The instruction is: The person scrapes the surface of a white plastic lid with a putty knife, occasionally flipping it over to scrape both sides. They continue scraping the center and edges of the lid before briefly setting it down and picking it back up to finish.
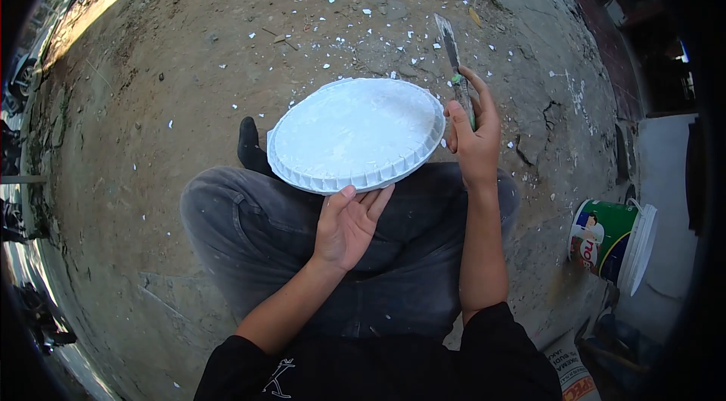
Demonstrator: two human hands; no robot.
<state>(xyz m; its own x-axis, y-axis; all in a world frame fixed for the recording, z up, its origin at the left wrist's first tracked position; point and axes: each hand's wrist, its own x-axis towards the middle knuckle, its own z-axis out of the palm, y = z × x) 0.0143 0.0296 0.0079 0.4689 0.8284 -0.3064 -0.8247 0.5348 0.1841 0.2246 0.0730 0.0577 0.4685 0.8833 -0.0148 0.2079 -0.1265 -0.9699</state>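
Note:
A round white plastic bucket lid (pixel 355 129) with a ribbed rim is tilted above my knees, its pale surface smudged and scuffed. My left hand (pixel 349 231) grips its near edge, thumb at the rim and the other fingers partly hidden beneath. To the right of the lid, my right hand (pixel 476 129) is closed around the handle of a knife (pixel 451 45). The blade is narrow and stained with white, pointing up and away from me. Parts of the green handle show between my fingers.
White flakes (pixel 368 45) litter the dirt ground, mostly beyond the lid. On the right, a green paint bucket (pixel 605 240) with a white rim lies on its side. A printed sack (pixel 571 371) is at the lower right. A dark shoe (pixel 249 142) shows left of the lid.

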